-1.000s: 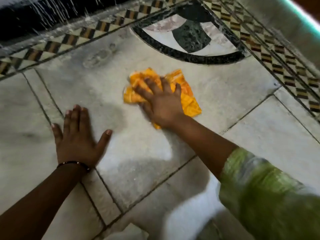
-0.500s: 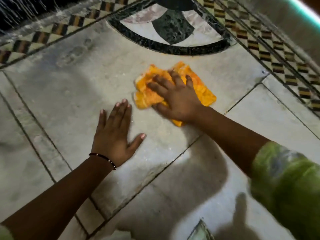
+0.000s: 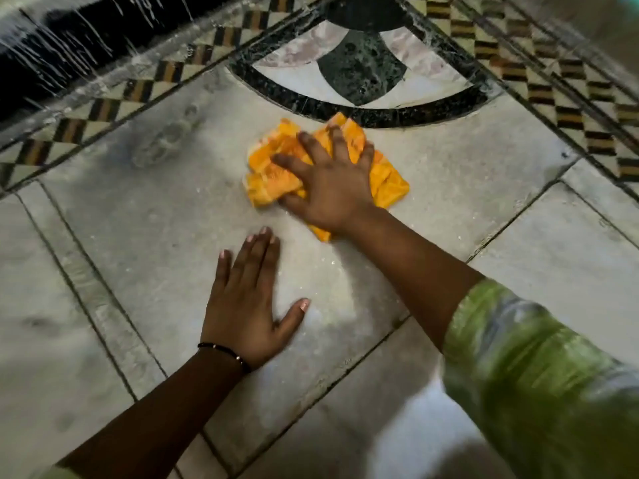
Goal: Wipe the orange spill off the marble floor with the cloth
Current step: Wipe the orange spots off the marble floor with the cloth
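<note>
I have the right hand spread flat on the orange cloth, fingers splayed and straight and nothing curled round the fabric, so that the palm's weight goes down through the bunched folds and presses them onto the marble floor. The cloth lies crumpled under that hand on the grey slab, just below the dark curved band of the inlaid medallion, with one corner poking out behind the wrist. The left hand lies open and flat on the bare marble, near the cloth but not touching it; I judge it is there as a prop, taking my weight as I lean forward so the wiping arm can push freely. I cannot pick out any orange liquid on the stone around the cloth; whatever remains of the spill is either beneath it or too faint to tell. Small pale specks dot the slab between the two hands.
</note>
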